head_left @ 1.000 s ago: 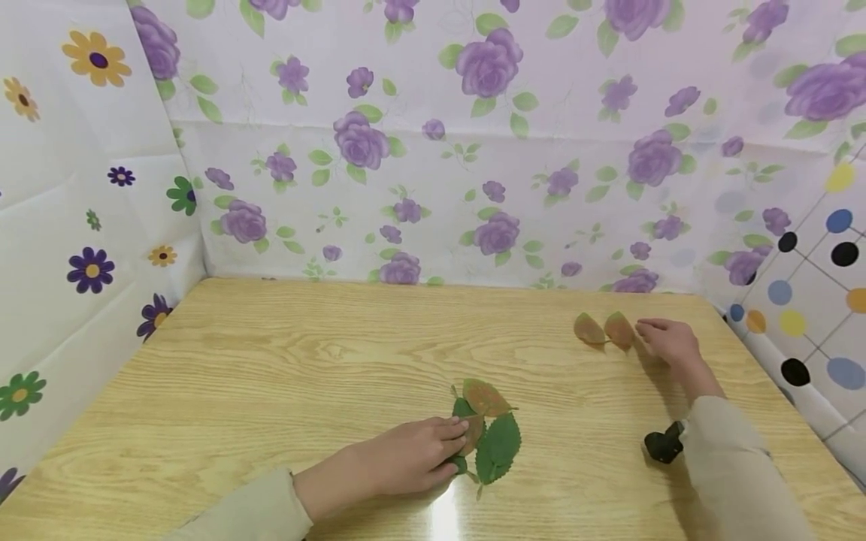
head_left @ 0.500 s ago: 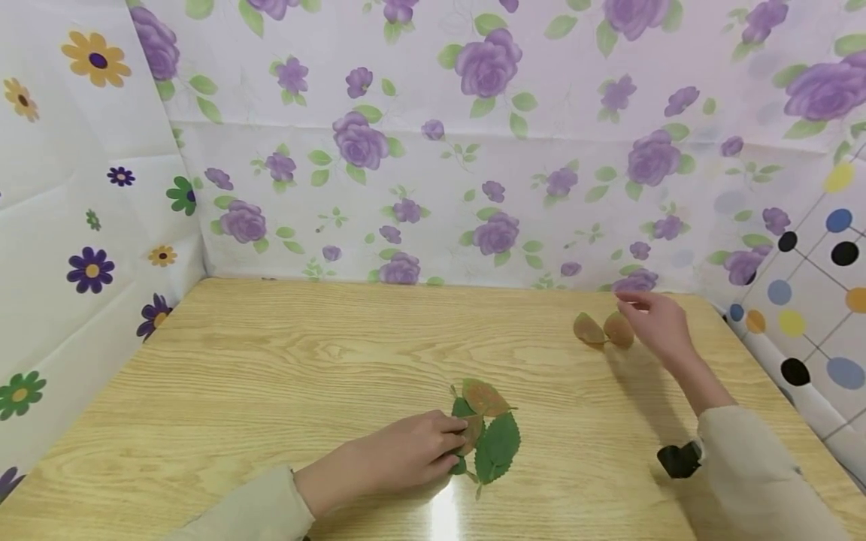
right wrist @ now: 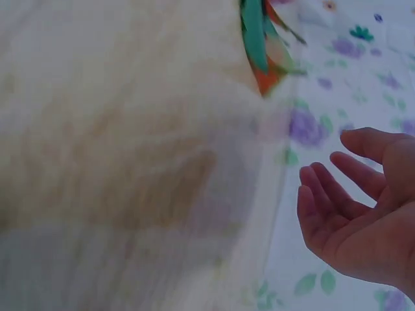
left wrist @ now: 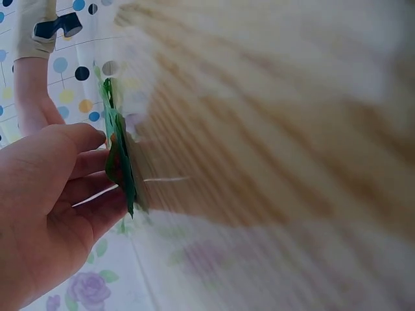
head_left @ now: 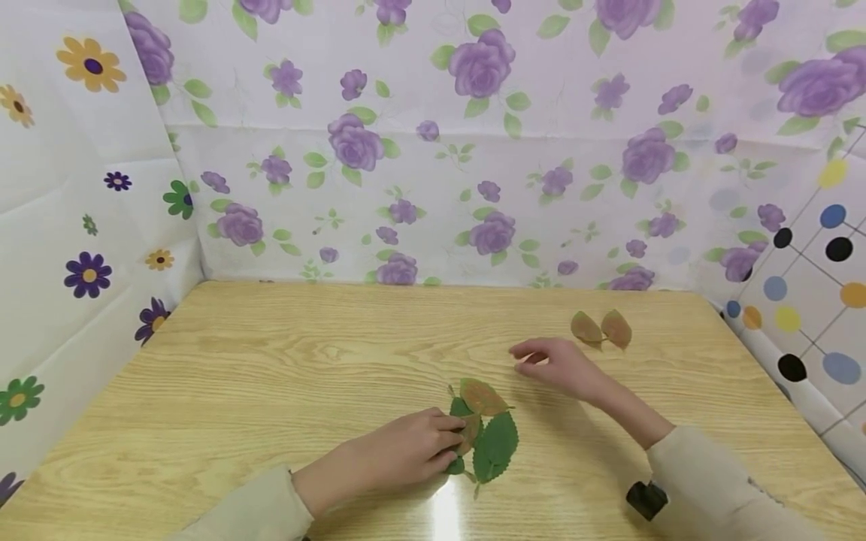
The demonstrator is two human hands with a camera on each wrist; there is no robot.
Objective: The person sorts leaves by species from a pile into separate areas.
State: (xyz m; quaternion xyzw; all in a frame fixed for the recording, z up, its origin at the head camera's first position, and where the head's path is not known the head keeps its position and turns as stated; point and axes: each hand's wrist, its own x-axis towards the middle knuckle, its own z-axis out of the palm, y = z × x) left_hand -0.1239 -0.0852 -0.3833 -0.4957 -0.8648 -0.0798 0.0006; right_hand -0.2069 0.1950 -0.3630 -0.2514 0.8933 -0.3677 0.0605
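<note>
Several green and reddish-brown leaves lie overlapping at the front middle of the table, among them a large green leaf point(head_left: 496, 448) and a brownish one point(head_left: 484, 397). My left hand point(head_left: 406, 454) touches their left side with slightly bent fingertips; in the left wrist view the leaves point(left wrist: 123, 159) stand against the fingers of that hand point(left wrist: 45, 207). Up and to the right of the leaves, my right hand point(head_left: 561, 368) hovers, empty. The right wrist view shows its fingers loosely curved and apart point(right wrist: 363, 214), with leaf tips point(right wrist: 255, 39) above.
Two joined brownish leaves point(head_left: 616, 329) lie at the back right of the wooden table point(head_left: 304, 338), beyond the right hand. Floral cloth point(head_left: 406, 173) stands behind the table, with patterned sheets at both sides. A dark device point(head_left: 646, 500) is at the right sleeve.
My right hand has moved from beside the joined leaves at the back right leftward and nearer to the leaf pile. The left hand stays on the pile. The head view has shifted slightly.
</note>
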